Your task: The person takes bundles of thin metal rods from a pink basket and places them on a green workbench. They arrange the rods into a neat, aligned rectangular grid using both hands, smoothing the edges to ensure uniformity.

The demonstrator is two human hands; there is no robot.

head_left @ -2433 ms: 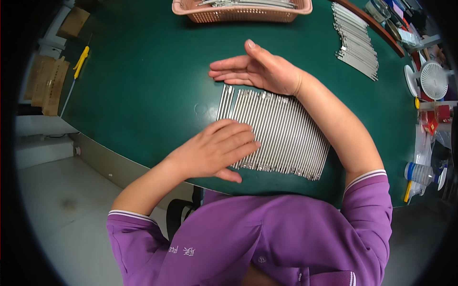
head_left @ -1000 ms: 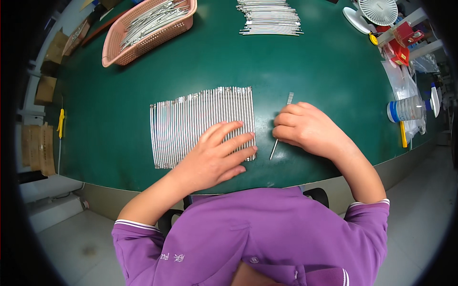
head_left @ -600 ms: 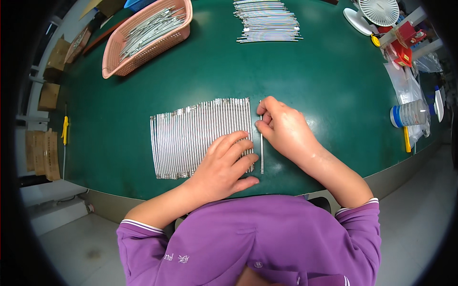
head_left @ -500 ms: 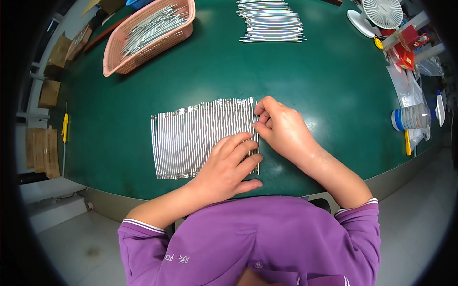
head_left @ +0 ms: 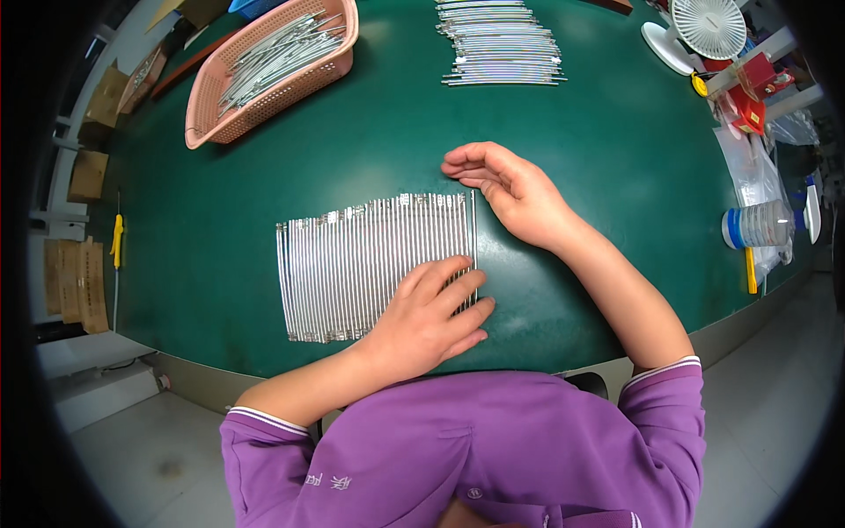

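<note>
A row of thin silvery metal rods (head_left: 370, 260) lies side by side on the green table, their ends pointing toward and away from me. My left hand (head_left: 429, 308) rests palm down over the right part of the row, its fingers spread across the rods. Just beyond the row's far right corner hovers my right hand (head_left: 515, 189), fingers extended and slightly curved, with nothing visible in them. The rightmost rod (head_left: 473, 224) stands slightly apart from the others and reaches a little farther out at its far end.
A pink plastic basket (head_left: 195, 119) at the far left holds many loose rods. Another batch of rods (head_left: 506, 57) lies at the back. Along the right side are a white fan (head_left: 704, 28), a clear jar (head_left: 761, 224) and plastic bags. A yellow-handled tool (head_left: 117, 239) is at the left edge.
My right hand has let go of the rightmost rod and moved up past its far end, fingers straightening. My left hand stays on the rods.
</note>
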